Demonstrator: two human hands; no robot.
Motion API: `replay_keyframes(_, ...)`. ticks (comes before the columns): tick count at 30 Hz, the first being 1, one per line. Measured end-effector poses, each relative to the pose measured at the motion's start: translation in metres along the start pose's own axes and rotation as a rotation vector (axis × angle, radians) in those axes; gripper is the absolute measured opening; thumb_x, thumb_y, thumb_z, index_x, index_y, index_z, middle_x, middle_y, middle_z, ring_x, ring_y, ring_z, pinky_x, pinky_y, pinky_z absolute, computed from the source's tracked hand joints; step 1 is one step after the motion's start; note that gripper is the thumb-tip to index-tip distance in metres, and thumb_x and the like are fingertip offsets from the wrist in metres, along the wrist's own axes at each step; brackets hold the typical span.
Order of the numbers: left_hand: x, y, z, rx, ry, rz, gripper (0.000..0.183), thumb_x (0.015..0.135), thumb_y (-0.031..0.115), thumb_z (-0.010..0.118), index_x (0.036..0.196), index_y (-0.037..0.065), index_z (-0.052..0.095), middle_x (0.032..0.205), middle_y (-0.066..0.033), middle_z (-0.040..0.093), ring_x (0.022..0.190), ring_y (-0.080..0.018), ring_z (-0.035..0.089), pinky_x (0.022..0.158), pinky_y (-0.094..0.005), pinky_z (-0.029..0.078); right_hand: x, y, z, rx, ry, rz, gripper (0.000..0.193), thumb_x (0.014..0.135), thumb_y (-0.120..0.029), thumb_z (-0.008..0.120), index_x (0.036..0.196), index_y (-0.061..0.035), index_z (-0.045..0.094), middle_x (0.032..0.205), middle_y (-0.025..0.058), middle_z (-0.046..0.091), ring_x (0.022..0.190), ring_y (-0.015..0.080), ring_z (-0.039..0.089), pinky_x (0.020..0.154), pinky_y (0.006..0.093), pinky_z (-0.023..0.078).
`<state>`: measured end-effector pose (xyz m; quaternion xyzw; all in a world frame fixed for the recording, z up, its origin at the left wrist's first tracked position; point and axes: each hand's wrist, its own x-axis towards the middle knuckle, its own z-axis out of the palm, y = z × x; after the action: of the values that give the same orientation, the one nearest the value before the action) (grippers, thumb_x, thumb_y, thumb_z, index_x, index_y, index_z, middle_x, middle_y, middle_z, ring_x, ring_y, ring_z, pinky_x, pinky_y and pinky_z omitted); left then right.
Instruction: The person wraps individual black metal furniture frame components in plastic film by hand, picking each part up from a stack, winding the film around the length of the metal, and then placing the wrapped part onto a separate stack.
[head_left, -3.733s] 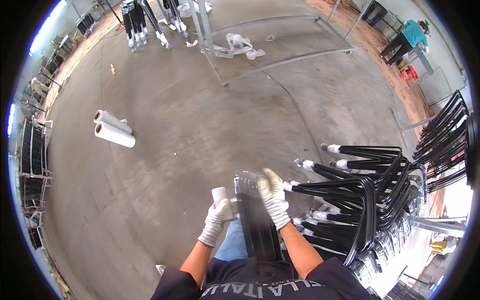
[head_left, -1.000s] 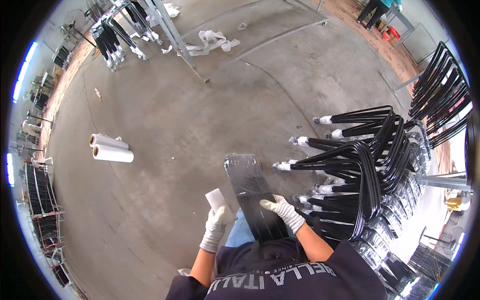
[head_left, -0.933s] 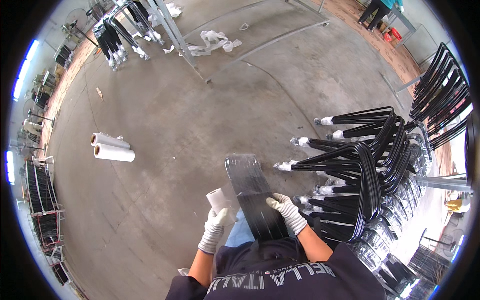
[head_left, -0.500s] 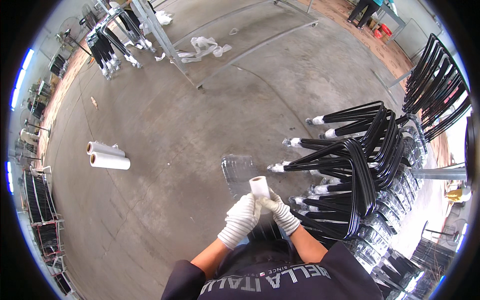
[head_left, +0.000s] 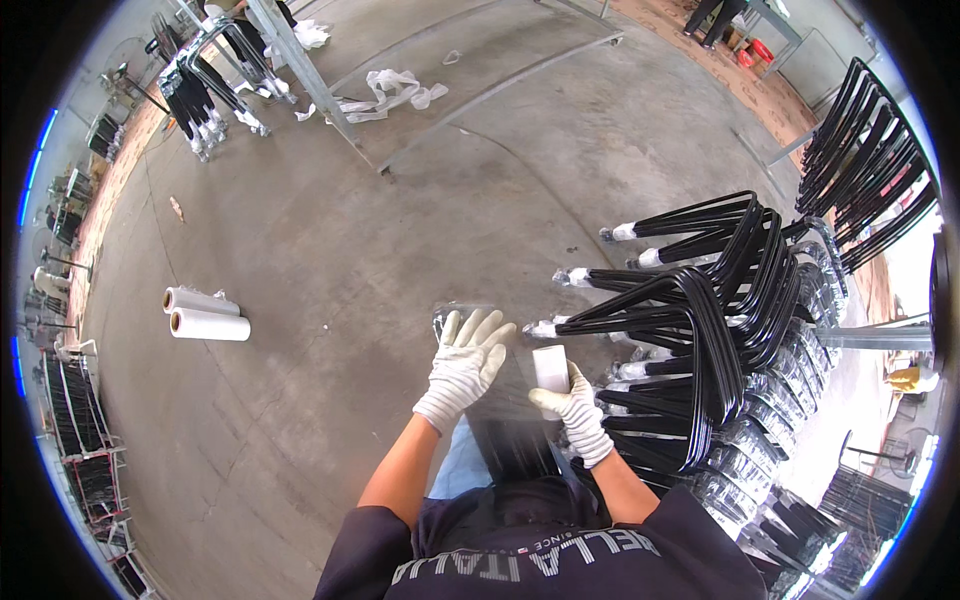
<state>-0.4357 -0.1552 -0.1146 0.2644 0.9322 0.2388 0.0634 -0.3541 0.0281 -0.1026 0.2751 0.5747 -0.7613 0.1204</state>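
Observation:
My left hand [head_left: 463, 362], in a white knitted glove, is open with its fingers spread over the film-wrapped far end of a bundle in front of me; I cannot tell whether it presses on it. My right hand [head_left: 574, 406], gloved too, grips a small white roll of stretch film [head_left: 550, 369]. Between my hands and body lies the bundle of black metal tubes [head_left: 512, 448], partly wrapped in clear film. Both arms hide some of it.
Bent black tube frames [head_left: 690, 330] with film-wrapped ends stand stacked close on my right. Two film rolls [head_left: 210, 324] lie on the floor at left. Ahead are a grey metal rack [head_left: 380, 168] and loose white film [head_left: 395, 92]. A person [head_left: 715, 20] stands at far right.
My left hand has left the roll, moved up and left, and opened. My right hand has shifted right and keeps the roll. The whole view has shifted slightly.

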Motion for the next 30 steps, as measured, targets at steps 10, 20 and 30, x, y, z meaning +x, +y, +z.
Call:
replay_keyframes(10,-0.007,-0.005,-0.012,-0.036,0.004,0.002,0.036,0.089,0.026,0.041,0.122,0.018,0.051,0.13,-0.0076,0.045,0.124,-0.0298,0.037,0.107,-0.0439,0.018,0.036,0.038,-0.054,0.351,-0.273,0.39,0.063,0.066,-0.006,0.07,0.122,-0.0103,0.042,0.099,0.0096,0.055,0.087,0.0252,0.059,0.077,0.0443,0.053)
replay_keyframes(20,-0.135,-0.025,0.135,-1.88,0.182,-1.186,0.034,0.092,0.025,0.044,0.119,0.004,0.047,0.102,-0.0077,0.058,0.092,-0.0176,0.054,0.075,-0.0288,0.047,0.023,0.14,0.005,0.293,-0.587,0.537,0.033,0.088,-0.028,0.054,0.116,-0.0097,0.05,0.102,0.0077,0.058,0.083,0.0171,0.056,0.075,0.0312,0.047)
replay_keyframes(30,-0.138,0.015,0.071,-1.862,0.33,-0.997,0.031,0.087,0.023,0.056,0.11,0.004,0.049,0.093,-0.0053,0.058,0.082,-0.0162,0.058,0.071,-0.0279,0.05,0.008,0.114,-0.002,0.401,-0.429,0.781,0.027,0.091,-0.027,0.049,0.11,-0.0081,0.055,0.097,0.0061,0.06,0.08,0.0167,0.056,0.074,0.0313,0.047)
